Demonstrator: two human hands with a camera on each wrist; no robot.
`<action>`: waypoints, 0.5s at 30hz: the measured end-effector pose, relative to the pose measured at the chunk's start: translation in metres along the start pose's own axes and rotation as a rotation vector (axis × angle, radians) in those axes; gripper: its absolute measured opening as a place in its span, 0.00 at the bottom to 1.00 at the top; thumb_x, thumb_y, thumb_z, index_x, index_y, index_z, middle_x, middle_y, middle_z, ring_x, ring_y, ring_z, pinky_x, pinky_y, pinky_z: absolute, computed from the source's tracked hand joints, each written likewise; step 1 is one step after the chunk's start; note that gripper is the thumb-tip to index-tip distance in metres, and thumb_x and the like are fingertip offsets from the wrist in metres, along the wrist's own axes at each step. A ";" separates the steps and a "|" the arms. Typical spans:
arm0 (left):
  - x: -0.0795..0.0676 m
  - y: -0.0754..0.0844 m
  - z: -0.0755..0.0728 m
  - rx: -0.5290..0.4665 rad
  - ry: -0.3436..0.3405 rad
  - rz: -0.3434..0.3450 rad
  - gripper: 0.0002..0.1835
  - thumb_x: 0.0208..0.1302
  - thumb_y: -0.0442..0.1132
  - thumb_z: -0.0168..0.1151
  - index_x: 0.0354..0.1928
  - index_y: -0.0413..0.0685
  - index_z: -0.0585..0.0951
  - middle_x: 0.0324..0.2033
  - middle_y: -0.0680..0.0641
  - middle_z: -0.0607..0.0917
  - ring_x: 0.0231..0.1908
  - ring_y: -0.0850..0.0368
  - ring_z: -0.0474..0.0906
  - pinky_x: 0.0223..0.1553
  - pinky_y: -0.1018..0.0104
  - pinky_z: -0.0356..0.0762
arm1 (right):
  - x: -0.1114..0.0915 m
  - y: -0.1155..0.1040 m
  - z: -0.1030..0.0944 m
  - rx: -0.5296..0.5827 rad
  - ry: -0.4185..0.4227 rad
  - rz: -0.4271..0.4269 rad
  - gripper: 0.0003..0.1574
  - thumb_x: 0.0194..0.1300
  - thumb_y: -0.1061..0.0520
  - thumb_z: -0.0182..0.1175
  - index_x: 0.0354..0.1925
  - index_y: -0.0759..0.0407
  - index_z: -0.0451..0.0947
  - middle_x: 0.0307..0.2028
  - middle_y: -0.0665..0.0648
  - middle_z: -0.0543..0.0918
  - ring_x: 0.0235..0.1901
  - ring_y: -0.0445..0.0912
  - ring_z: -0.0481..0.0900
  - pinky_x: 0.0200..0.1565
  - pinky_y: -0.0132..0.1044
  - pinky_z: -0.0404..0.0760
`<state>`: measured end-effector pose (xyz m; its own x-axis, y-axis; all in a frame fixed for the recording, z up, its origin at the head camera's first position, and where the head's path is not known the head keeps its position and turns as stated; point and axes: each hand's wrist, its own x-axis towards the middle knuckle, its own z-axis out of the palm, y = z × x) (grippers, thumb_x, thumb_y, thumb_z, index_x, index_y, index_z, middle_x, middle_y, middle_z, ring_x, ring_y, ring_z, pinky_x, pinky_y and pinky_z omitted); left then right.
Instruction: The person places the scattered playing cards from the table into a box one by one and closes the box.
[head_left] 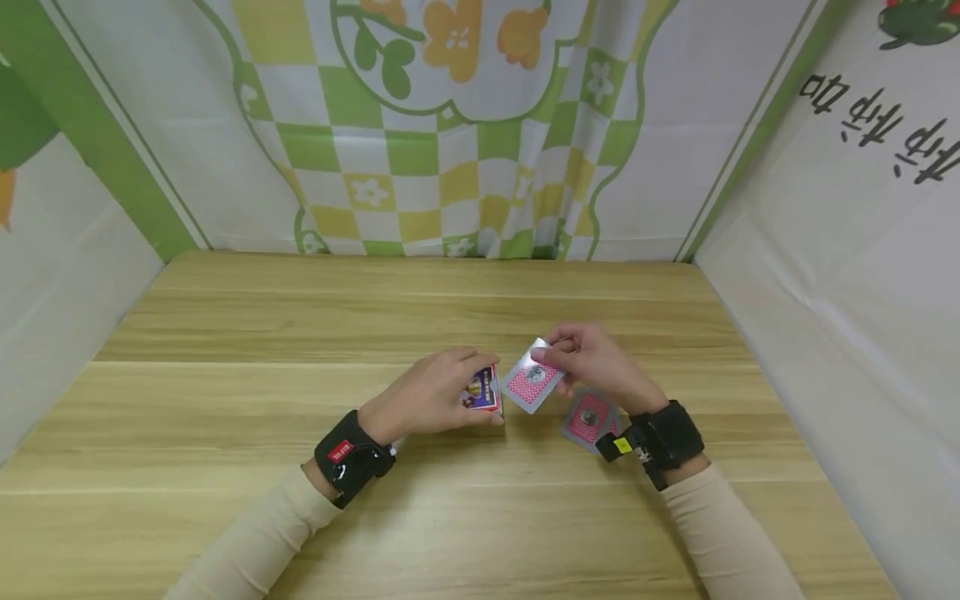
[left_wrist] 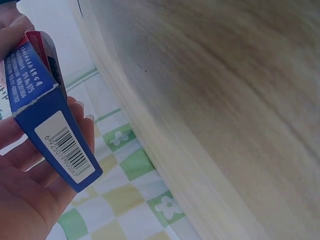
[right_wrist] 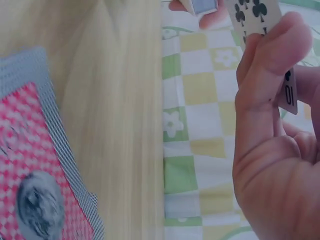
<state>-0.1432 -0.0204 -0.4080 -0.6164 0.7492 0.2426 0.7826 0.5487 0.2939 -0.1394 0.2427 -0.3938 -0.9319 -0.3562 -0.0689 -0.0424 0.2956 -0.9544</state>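
Note:
My left hand (head_left: 431,392) grips a small playing-card box (head_left: 482,389), thumb and fingers on opposite sides. In the left wrist view the box (left_wrist: 31,75) shows blue sides and a white barcode label (left_wrist: 65,145). Just right of it, my right hand (head_left: 600,367) pinches a playing card (head_left: 531,387), its pink checkered back facing up. The card's corner is close to the box's end; I cannot tell if they touch. From the right wrist, its face (right_wrist: 252,17) shows black clubs. More cards (head_left: 587,417) lie back up on the table below the right hand.
The wooden table (head_left: 225,333) reaches back to a checkered green and yellow curtain (head_left: 457,183). White cloth walls (head_left: 847,317) stand on both sides. A black strap with a camera (head_left: 667,437) is on the right wrist, and another (head_left: 348,458) is on the left.

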 end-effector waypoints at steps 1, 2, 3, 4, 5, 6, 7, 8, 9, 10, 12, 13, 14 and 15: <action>0.000 0.000 0.000 -0.005 0.002 0.004 0.44 0.47 0.69 0.64 0.60 0.46 0.73 0.48 0.47 0.79 0.39 0.63 0.73 0.37 0.65 0.77 | 0.000 0.000 0.002 -0.007 0.003 0.001 0.17 0.63 0.52 0.63 0.41 0.65 0.75 0.28 0.62 0.85 0.15 0.50 0.78 0.17 0.37 0.79; 0.000 0.000 0.000 -0.008 0.006 0.006 0.44 0.47 0.69 0.64 0.60 0.45 0.73 0.48 0.47 0.79 0.39 0.63 0.73 0.37 0.65 0.77 | 0.001 0.000 0.003 -0.015 0.005 0.000 0.17 0.63 0.52 0.63 0.41 0.65 0.75 0.28 0.63 0.85 0.15 0.51 0.78 0.17 0.39 0.79; 0.000 0.000 0.000 -0.008 0.010 0.010 0.44 0.47 0.69 0.64 0.59 0.45 0.73 0.47 0.48 0.80 0.39 0.63 0.73 0.36 0.65 0.77 | 0.001 0.000 0.005 -0.022 0.008 -0.003 0.17 0.63 0.52 0.63 0.41 0.65 0.75 0.28 0.63 0.85 0.15 0.52 0.78 0.18 0.41 0.80; 0.001 0.000 0.001 -0.010 0.014 0.013 0.44 0.47 0.68 0.64 0.59 0.45 0.73 0.46 0.48 0.80 0.38 0.64 0.72 0.36 0.66 0.77 | 0.002 0.000 0.007 -0.025 0.011 -0.006 0.17 0.63 0.51 0.62 0.41 0.64 0.75 0.28 0.63 0.85 0.16 0.53 0.79 0.18 0.43 0.80; 0.001 0.000 0.001 -0.013 0.018 0.016 0.43 0.47 0.68 0.64 0.59 0.45 0.73 0.45 0.49 0.80 0.38 0.64 0.72 0.35 0.66 0.77 | 0.002 -0.001 0.008 -0.025 0.019 -0.009 0.17 0.64 0.51 0.62 0.41 0.64 0.75 0.27 0.63 0.85 0.16 0.54 0.79 0.19 0.46 0.81; 0.001 0.000 0.001 -0.017 0.024 0.018 0.43 0.47 0.68 0.64 0.59 0.44 0.73 0.44 0.50 0.80 0.37 0.65 0.72 0.34 0.67 0.77 | 0.002 -0.001 0.009 -0.018 0.027 -0.015 0.17 0.64 0.51 0.61 0.41 0.65 0.75 0.27 0.63 0.85 0.16 0.55 0.79 0.20 0.49 0.82; 0.001 0.000 0.001 -0.022 0.030 0.020 0.43 0.47 0.68 0.65 0.59 0.44 0.73 0.43 0.51 0.80 0.35 0.65 0.72 0.33 0.68 0.76 | 0.002 -0.002 0.011 -0.009 0.038 -0.021 0.17 0.65 0.52 0.61 0.41 0.65 0.75 0.27 0.63 0.84 0.17 0.55 0.80 0.21 0.52 0.82; 0.002 0.000 0.001 -0.023 0.036 0.017 0.43 0.47 0.68 0.65 0.58 0.44 0.73 0.41 0.52 0.80 0.34 0.66 0.72 0.31 0.69 0.76 | 0.002 -0.003 0.013 0.006 0.048 -0.024 0.17 0.65 0.52 0.61 0.41 0.66 0.74 0.27 0.64 0.84 0.17 0.56 0.80 0.22 0.55 0.82; 0.002 0.000 0.001 -0.027 0.043 0.013 0.43 0.47 0.67 0.65 0.58 0.44 0.74 0.39 0.53 0.79 0.32 0.66 0.72 0.29 0.69 0.76 | 0.002 -0.003 0.014 0.026 0.051 -0.028 0.17 0.66 0.53 0.60 0.41 0.68 0.74 0.27 0.65 0.84 0.18 0.56 0.81 0.24 0.57 0.82; 0.002 0.000 0.001 -0.033 0.049 0.010 0.42 0.47 0.67 0.66 0.58 0.45 0.74 0.38 0.53 0.79 0.31 0.66 0.72 0.28 0.70 0.75 | 0.002 -0.004 0.016 0.052 0.050 -0.026 0.17 0.66 0.54 0.59 0.41 0.69 0.72 0.27 0.66 0.83 0.19 0.57 0.81 0.26 0.59 0.81; 0.002 0.000 0.000 -0.037 0.055 0.009 0.42 0.46 0.66 0.67 0.57 0.45 0.74 0.37 0.54 0.78 0.30 0.66 0.72 0.26 0.70 0.75 | 0.001 -0.006 0.020 0.105 0.039 -0.017 0.17 0.68 0.55 0.58 0.42 0.71 0.70 0.28 0.68 0.83 0.21 0.59 0.82 0.28 0.61 0.80; 0.002 0.000 0.000 -0.037 0.056 0.008 0.42 0.46 0.66 0.67 0.57 0.45 0.74 0.37 0.54 0.78 0.30 0.66 0.72 0.26 0.70 0.75 | 0.001 -0.006 0.022 0.129 0.031 -0.009 0.17 0.68 0.56 0.57 0.42 0.72 0.69 0.28 0.69 0.83 0.22 0.59 0.82 0.29 0.59 0.81; 0.002 0.000 0.000 -0.035 0.057 0.004 0.42 0.46 0.66 0.67 0.57 0.45 0.74 0.36 0.55 0.78 0.29 0.66 0.72 0.25 0.71 0.74 | 0.001 -0.007 0.024 0.152 0.024 -0.004 0.17 0.69 0.57 0.56 0.43 0.73 0.68 0.29 0.70 0.82 0.23 0.60 0.82 0.29 0.58 0.82; 0.001 0.000 0.000 -0.035 0.057 0.004 0.42 0.46 0.66 0.67 0.57 0.45 0.74 0.36 0.55 0.78 0.29 0.66 0.72 0.25 0.71 0.74 | 0.001 -0.007 0.025 0.167 0.020 0.002 0.17 0.70 0.58 0.55 0.43 0.74 0.67 0.29 0.71 0.82 0.23 0.60 0.82 0.29 0.55 0.83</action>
<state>-0.1438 -0.0193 -0.4071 -0.6180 0.7285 0.2956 0.7822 0.5318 0.3246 -0.1312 0.2182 -0.3945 -0.9388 -0.3379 -0.0669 0.0186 0.1441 -0.9894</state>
